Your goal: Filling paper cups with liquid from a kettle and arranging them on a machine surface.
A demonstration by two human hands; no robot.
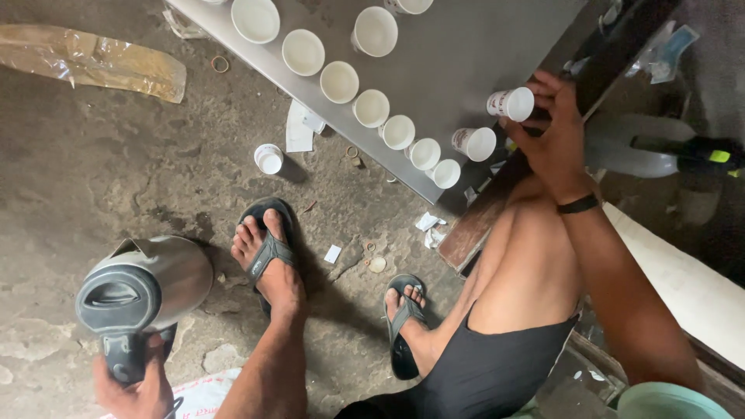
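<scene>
My left hand [133,392] grips the black handle of a steel electric kettle [143,283] with a grey lid, held low over the concrete floor at the bottom left. My right hand [555,132] reaches up to the edge of a grey metal shelf [466,54] and holds a small white paper cup [512,103] on its side. A row of several white paper cups [371,108] stands along the shelf's edge, open and empty. One more cup [474,143] lies tilted just below my right hand.
A single paper cup [268,158] stands on the floor beside scraps of paper and rubber bands. A crumpled plastic bag [93,60] lies at the top left. My feet in black sandals [268,248] rest on the floor. A pale green bowl rim [667,402] shows at the bottom right.
</scene>
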